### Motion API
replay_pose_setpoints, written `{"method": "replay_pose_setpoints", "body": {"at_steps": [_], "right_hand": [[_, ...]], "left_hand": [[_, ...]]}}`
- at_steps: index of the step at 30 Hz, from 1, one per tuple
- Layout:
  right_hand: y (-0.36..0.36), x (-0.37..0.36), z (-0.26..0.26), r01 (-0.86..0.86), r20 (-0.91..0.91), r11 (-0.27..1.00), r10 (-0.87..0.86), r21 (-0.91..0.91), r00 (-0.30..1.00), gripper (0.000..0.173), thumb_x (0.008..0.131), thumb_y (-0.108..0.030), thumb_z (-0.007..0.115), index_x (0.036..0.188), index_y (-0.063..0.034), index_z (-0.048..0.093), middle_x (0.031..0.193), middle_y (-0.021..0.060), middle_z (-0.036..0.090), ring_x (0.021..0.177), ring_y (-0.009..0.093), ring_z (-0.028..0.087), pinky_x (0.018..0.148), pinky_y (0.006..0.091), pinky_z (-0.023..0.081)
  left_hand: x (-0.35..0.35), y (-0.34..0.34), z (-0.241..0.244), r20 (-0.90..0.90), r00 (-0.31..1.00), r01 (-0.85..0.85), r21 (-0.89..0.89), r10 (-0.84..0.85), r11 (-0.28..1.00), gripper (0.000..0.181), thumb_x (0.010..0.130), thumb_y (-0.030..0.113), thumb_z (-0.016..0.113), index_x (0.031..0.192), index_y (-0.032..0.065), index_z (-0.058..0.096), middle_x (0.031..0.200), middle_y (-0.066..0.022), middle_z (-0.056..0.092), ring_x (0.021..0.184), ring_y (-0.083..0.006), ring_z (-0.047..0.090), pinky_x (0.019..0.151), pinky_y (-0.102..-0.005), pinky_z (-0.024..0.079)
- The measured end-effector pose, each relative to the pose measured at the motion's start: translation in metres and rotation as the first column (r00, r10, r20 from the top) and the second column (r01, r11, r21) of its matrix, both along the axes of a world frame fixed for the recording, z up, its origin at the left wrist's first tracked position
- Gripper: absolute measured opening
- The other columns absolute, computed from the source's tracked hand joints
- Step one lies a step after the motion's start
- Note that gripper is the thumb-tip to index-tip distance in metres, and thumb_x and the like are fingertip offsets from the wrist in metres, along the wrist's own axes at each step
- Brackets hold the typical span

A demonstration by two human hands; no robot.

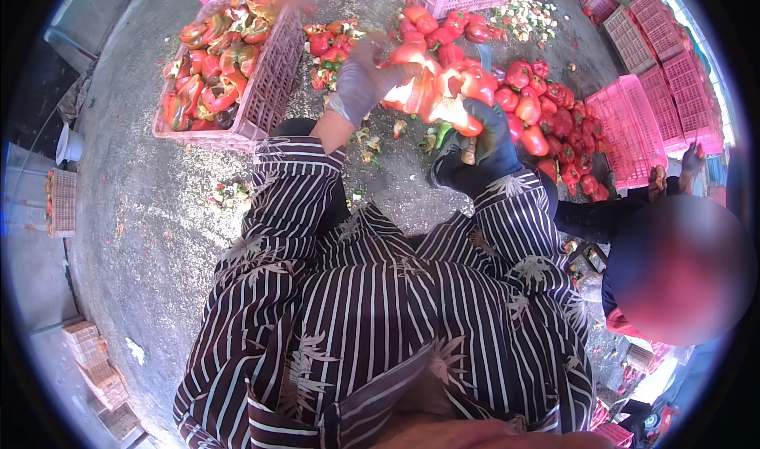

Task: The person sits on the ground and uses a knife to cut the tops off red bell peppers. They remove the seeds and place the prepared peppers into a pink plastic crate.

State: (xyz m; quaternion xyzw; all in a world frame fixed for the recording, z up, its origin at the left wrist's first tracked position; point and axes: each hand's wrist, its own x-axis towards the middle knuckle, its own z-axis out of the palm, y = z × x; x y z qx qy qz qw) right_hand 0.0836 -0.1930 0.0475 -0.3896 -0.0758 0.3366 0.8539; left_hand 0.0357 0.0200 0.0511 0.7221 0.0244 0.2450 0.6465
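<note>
A cut-open red bell pepper (409, 90) is between my hands, its pale inside facing up and partly washed out by glare. My left hand (359, 87), in a thin greyish glove, grips its left side with the thumb laid over it. My right hand (493, 134), in a dark glove, is at the right part of the pepper (469, 87). A short wooden handle (469, 152) sticks out below that fist; whether a blade belongs to it is hard to tell. Whole red bell peppers (552, 114) lie heaped just beyond my right hand.
A crate (270, 84) of cut peppers stands at left. Trimmed cores (525, 16) and seeds litter the concrete floor (142, 170). A pink crate (626, 131) and stacked crates (653, 45) stand at right. Another person (677, 271) sits close by my right side.
</note>
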Motion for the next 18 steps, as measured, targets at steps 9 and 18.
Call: {"method": "replay_pose_setpoints", "body": {"at_steps": [9, 18], "right_hand": [[0.019, -0.008, -0.020, 0.042, 0.074, 0.983, -0.029, -0.179, 0.997, 0.025, 0.088, -0.013, 0.058, 0.111, -0.0009, 0.059, 0.098, 0.0109, 0.065, 0.082, 0.020, 0.067, 0.066, 0.0319, 0.056], [0.018, -0.012, -0.023, 0.078, -0.072, 0.965, -0.099, -0.248, 0.992, 0.025, 0.084, -0.001, 0.064, 0.108, -0.0006, 0.058, 0.097, 0.0084, 0.063, 0.082, 0.020, 0.066, 0.069, 0.0315, 0.055]], "left_hand": [[-0.013, -0.037, -0.017, -0.101, 0.994, 0.110, 0.818, -0.047, 0.565, 0.074, 0.064, 0.041, 0.082, 0.119, 0.0014, 0.052, 0.108, -0.0221, 0.057, 0.098, -0.0377, 0.061, 0.085, -0.0459, 0.049], [0.000, -0.044, -0.048, -0.490, 0.867, 0.446, 0.675, -0.095, 0.588, 0.071, 0.065, 0.038, 0.081, 0.115, -0.0042, 0.051, 0.108, -0.0266, 0.059, 0.094, -0.0397, 0.064, 0.083, -0.0434, 0.052]]}}
